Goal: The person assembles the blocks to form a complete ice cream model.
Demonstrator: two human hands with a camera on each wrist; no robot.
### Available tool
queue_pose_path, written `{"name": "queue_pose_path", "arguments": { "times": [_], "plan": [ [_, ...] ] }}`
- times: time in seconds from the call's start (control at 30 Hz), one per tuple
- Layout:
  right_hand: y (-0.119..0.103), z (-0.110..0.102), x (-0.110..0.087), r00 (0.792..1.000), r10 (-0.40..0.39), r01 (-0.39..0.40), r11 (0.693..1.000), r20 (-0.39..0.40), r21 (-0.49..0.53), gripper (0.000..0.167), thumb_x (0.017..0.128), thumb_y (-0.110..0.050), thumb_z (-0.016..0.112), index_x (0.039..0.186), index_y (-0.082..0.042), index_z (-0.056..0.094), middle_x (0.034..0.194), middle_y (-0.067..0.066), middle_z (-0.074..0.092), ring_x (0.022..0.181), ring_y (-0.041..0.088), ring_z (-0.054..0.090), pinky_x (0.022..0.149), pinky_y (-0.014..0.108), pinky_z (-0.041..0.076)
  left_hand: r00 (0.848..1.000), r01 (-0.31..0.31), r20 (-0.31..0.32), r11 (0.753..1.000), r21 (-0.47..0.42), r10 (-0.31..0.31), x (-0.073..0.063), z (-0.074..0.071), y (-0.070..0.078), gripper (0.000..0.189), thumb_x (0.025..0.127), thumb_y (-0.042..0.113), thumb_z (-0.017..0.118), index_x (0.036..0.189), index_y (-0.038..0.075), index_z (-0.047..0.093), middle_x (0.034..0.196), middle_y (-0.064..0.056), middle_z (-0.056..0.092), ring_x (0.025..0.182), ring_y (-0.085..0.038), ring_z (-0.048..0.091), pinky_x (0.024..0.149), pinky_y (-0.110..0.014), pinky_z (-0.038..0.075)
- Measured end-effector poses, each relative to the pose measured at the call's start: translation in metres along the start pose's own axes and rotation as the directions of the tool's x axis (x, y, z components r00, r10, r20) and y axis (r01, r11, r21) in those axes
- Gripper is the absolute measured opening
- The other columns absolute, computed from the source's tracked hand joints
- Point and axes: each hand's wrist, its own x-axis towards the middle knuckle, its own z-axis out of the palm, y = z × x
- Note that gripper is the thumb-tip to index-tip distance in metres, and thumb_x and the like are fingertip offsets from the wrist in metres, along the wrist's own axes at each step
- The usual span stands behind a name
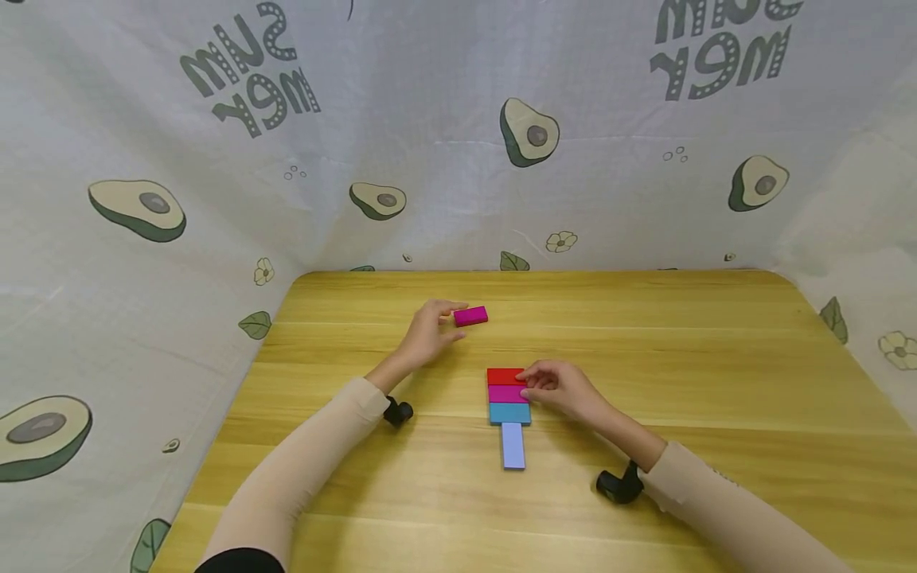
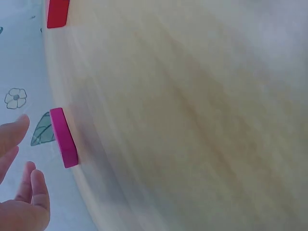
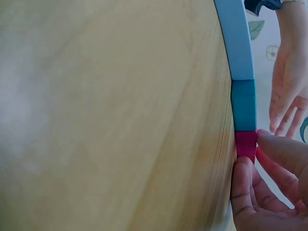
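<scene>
My left hand point(image 1: 427, 330) reaches to the far part of the table with fingers and thumb spread apart. A magenta block point(image 1: 470, 317) stands right by its fingertips, and the left wrist view shows a gap between that block point(image 2: 64, 138) and the fingers. My right hand point(image 1: 562, 386) touches the right ends of a red block point(image 1: 504, 376) and a second magenta block point(image 1: 505, 394). These two lie flush against a teal block point(image 1: 510, 413), and a pale blue block point(image 1: 513, 446) runs lengthwise from it toward me. In the right wrist view my fingers hide the red block.
A wooden table point(image 1: 709, 358) lies under everything. Behind it hangs a white cloth point(image 1: 444, 95) printed with avocados, which also comes down at the left side. Black wrist cameras, one left point(image 1: 398, 411) and one right point(image 1: 619, 484), stick out near the cuffs.
</scene>
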Motion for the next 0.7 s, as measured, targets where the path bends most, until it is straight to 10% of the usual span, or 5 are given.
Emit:
{"name": "queue_pose_path", "arguments": {
  "times": [0.7],
  "plan": [
    [-0.001,0.000,0.001,1.000,0.005,-0.005,1.000,0.012,0.000,0.019,0.088,-0.002,0.075,0.105,0.005,0.072,0.087,0.006,0.064,0.080,0.020,0.059,0.069,0.024,0.053,0.981,0.183,0.060,0.983,-0.003,-0.183,0.026,-0.004,-0.015,0.047,0.091,0.008,0.074,0.136,0.000,0.060,0.135,-0.018,0.058,0.118,-0.032,0.059,0.098,-0.037,0.051]
  ]
}}
